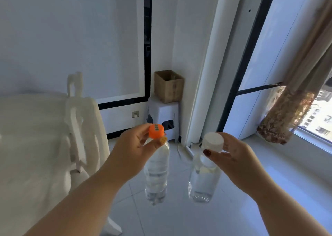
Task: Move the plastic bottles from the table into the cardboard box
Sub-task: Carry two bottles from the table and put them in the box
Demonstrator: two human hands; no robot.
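Note:
My left hand (133, 145) grips a clear plastic bottle with an orange cap (156, 174) by its neck, and the bottle hangs upright over the floor. My right hand (233, 156) holds a second clear bottle with a white cap (203, 180) the same way, just to the right of the first. The open brown cardboard box (168, 86) stands farther ahead in the room corner, on top of a white plastic stool (162, 113). Both bottles are well short of the box and apart from each other.
A white table (27, 146) and a white chair (79, 120) fill the left side. A white pillar (212, 65) and a dark-framed window (280, 47) with a brown curtain (294, 99) are on the right. Pale floor tiles (176, 217) run toward the stool.

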